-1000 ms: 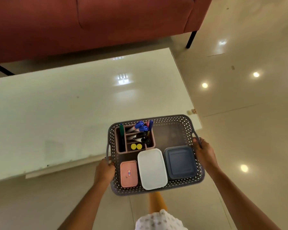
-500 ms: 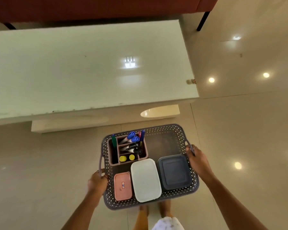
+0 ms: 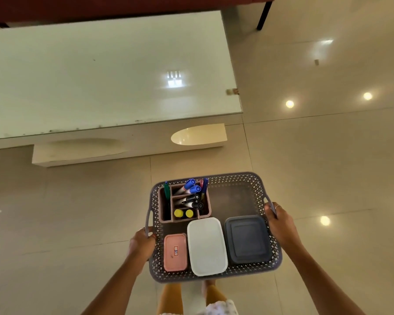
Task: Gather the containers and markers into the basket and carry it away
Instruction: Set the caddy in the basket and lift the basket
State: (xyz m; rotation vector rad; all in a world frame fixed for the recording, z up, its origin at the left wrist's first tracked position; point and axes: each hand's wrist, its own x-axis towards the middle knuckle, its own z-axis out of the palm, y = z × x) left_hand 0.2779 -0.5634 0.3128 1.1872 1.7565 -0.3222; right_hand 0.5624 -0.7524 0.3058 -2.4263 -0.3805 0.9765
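1. Head view: a grey perforated plastic basket [image 3: 234,178], rectangular with rounded corners and loop handles, is held level in the air above the tiled floor [image 3: 328,167], in front of the person's legs.
2. The left handle is gripped by the left hand [image 3: 141,243], fingers curled round it; the right handle is gripped in the same way by the right hand [image 3: 279,223], on which a ring is seen.
3. Along the basket's near side three lidded containers lie side by side: a small pink container [image 3: 175,252], a larger white container [image 3: 207,246] and a dark grey container [image 3: 248,239], all rectangular with rounded corners.
4. In the far left corner a brown divided organiser [image 3: 206,209] is seated, filled with markers [image 3: 190,188] capped in blue, black, green and yellow; the basket's far right part is bare.
5. Beyond the basket, well apart from it, a glossy white tabletop [image 3: 100,76] on a pale base is seen, with a red sofa [image 3: 100,7] and its dark leg [image 3: 263,15] behind.
6. Compared with the earlier frames, the basket has been carried further from the tabletop, and less of the sofa is in sight.
7. Ceiling lights are mirrored in the polished floor.
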